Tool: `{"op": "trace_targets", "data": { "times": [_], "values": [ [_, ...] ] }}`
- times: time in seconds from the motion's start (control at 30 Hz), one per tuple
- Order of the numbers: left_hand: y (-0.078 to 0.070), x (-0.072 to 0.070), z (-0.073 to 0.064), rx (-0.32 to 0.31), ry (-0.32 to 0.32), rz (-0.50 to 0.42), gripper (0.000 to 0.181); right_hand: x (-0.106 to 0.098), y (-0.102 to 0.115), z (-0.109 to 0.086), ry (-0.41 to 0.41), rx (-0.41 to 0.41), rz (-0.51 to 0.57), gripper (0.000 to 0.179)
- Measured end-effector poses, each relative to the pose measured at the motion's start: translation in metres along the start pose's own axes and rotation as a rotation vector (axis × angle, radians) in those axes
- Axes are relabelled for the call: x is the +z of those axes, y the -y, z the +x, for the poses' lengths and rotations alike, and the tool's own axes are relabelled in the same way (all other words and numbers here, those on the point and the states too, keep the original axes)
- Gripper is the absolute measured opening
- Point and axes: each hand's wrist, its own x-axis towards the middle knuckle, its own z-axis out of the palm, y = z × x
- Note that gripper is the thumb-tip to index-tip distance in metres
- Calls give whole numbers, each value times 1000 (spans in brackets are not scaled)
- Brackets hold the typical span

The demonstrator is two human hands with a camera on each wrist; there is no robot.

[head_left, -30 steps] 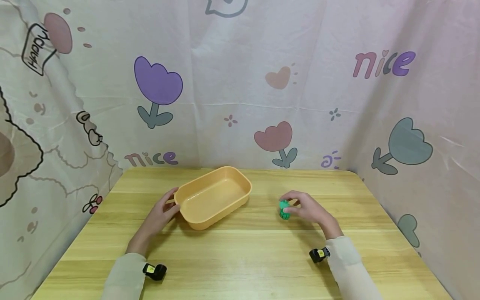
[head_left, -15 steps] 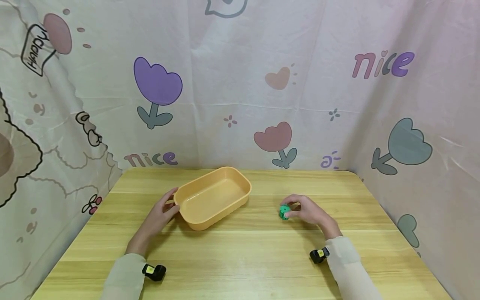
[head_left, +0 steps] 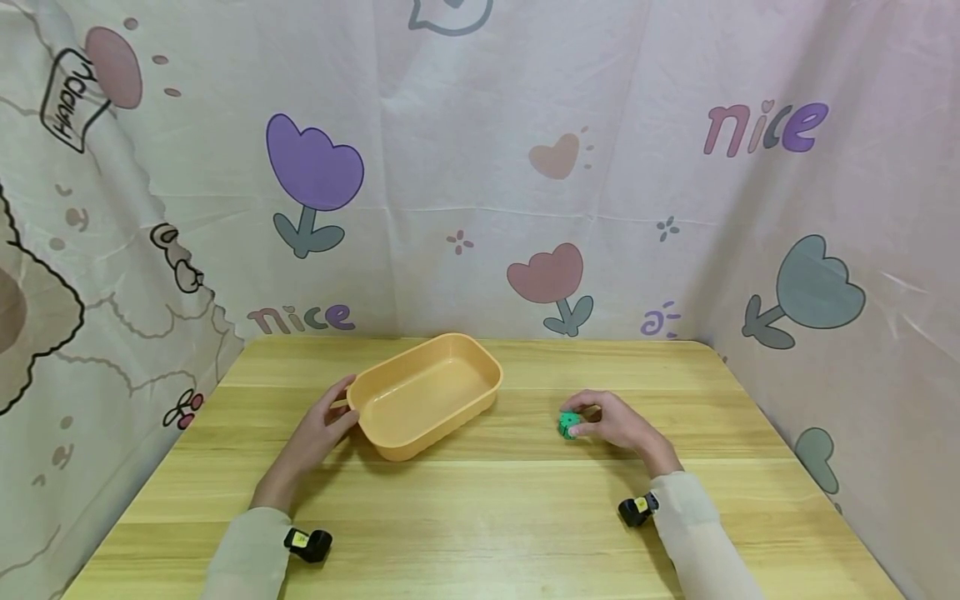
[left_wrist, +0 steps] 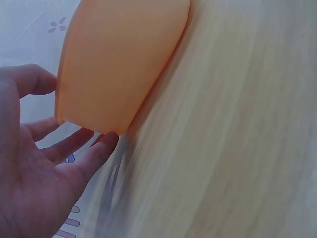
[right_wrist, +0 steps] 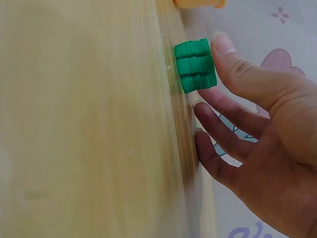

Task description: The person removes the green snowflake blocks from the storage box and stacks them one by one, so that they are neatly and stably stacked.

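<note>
My left hand (head_left: 324, 425) holds the left end of a shallow yellow-orange plastic tub (head_left: 423, 396). Its fingertips rest along the tub's end wall (left_wrist: 114, 64) and rim in the left wrist view. On the right of the table, my right hand (head_left: 609, 418) pinches a small green block (head_left: 568, 424) between thumb and forefinger, low at the tabletop. The block has lobed, ribbed sides (right_wrist: 195, 65), and its top faces up in the head view. My right thumb lies against the block, while the other fingers spread beside it. Part of the block is hidden by the thumb.
A light wooden table (head_left: 465, 525) stretches under both hands, with a printed curtain (head_left: 450, 167) behind it and at the sides. Small black cameras sit on the left wrist (head_left: 309, 544) and the right wrist (head_left: 637, 510). Bare wood separates tub and block.
The green block stood taller and tilted a second ago; now its top is turned up and it sits lower. My right hand dropped slightly with it. Left hand and tub stay put.
</note>
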Motion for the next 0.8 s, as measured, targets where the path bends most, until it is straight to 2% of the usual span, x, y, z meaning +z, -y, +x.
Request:
{"op": "trace_targets", "data": {
  "times": [0.8],
  "values": [
    [-1,0,-1,10,1,-22,64,1,1,-1,11,30,4,34]
  ]
}}
